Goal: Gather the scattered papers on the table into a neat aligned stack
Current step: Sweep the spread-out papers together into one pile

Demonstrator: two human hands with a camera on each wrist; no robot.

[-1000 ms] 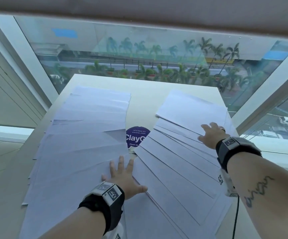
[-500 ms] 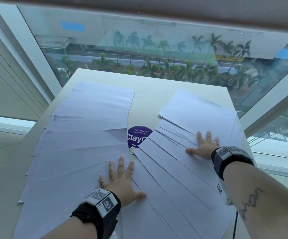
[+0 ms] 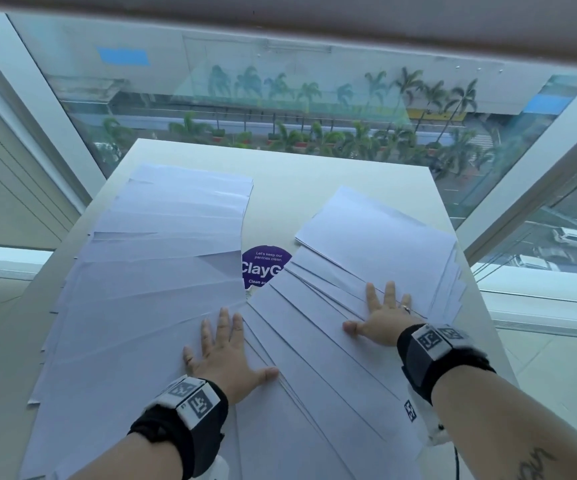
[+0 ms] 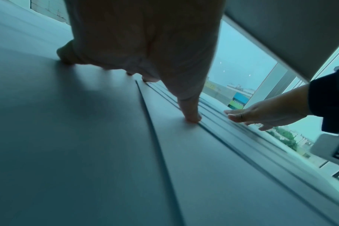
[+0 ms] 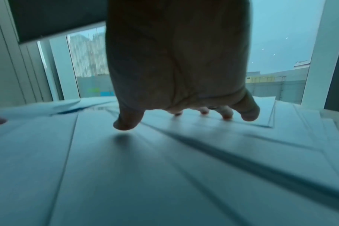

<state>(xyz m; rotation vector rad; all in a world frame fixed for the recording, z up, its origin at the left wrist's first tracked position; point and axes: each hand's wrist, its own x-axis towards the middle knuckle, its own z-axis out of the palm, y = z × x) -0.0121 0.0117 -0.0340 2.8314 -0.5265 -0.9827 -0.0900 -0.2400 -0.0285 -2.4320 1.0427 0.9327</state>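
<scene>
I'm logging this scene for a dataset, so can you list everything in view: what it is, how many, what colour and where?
Left papers: many overlapping sheets, white, fanned down the table's left half.
Right papers: many overlapping sheets, white, fanned at an angle on the right half.
Sticker: one, purple with white lettering, table centre, partly covered by the papers.
Table: one, white, against the window.
Window: glass, beyond the table, palms and road outside.
Cars: a few, white, on the road at right.
Left hand: flat across the inner edges of both fans.
Right hand: flat on the right papers.

Head view high above the papers, wrist views skimming them, sharing both fans
</scene>
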